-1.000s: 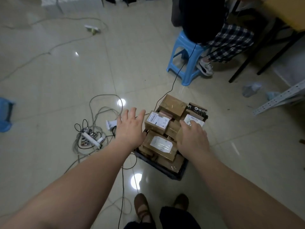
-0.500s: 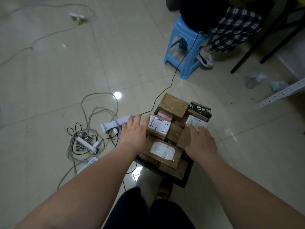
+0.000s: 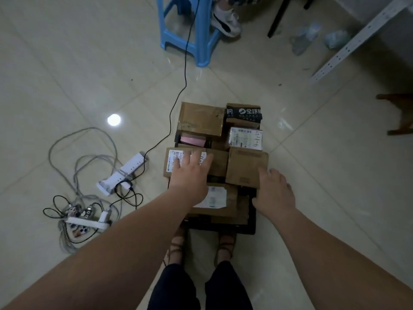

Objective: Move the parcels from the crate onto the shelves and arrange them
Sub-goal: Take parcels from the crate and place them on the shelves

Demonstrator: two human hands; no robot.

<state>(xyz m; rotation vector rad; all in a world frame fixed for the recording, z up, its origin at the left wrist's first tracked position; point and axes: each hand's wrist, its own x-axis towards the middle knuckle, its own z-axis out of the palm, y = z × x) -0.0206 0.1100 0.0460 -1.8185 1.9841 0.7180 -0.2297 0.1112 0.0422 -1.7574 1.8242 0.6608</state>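
Low in the frame, just past the person's feet, the black crate (image 3: pixel 251 229) sits on the floor, heaped with parcels (image 3: pixel 201 118). The left hand (image 3: pixel 190 175) lies flat on a labelled box (image 3: pixel 172 162) at frame centre, fingers straight and spread, gripping nothing. The right hand (image 3: pixel 276 193) rests at the near right corner of a plain box (image 3: pixel 245 164) beside it, fingers loose, not closed round it. It looks like choosing a parcel to take. Next the fingers must curl round an edge and lift. Farther off, upper right, a shelf rail (image 3: pixel 357 39) shows.
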